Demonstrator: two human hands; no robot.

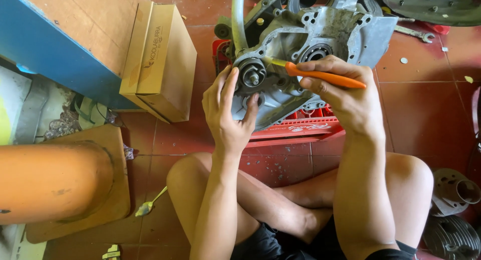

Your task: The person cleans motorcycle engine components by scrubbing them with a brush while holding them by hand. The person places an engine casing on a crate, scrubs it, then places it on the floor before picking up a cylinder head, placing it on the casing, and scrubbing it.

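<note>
A grey metal engine casing (330, 29) rests tilted on a red plastic crate (295, 132). My left hand (228, 112) grips the casing's lower left edge, fingers beside a round gear (252, 74). My right hand (345, 97) holds an orange-handled brush (325, 77), its tip pointing left at the casing just above the gear.
A cardboard box (160, 59) lies at the left against a blue board (50, 44). An orange cylinder (50, 182) sits on a wooden board at lower left, with a spoon (149, 204) near it. A wrench (413, 33) lies at upper right, engine cylinders (453, 215) at lower right.
</note>
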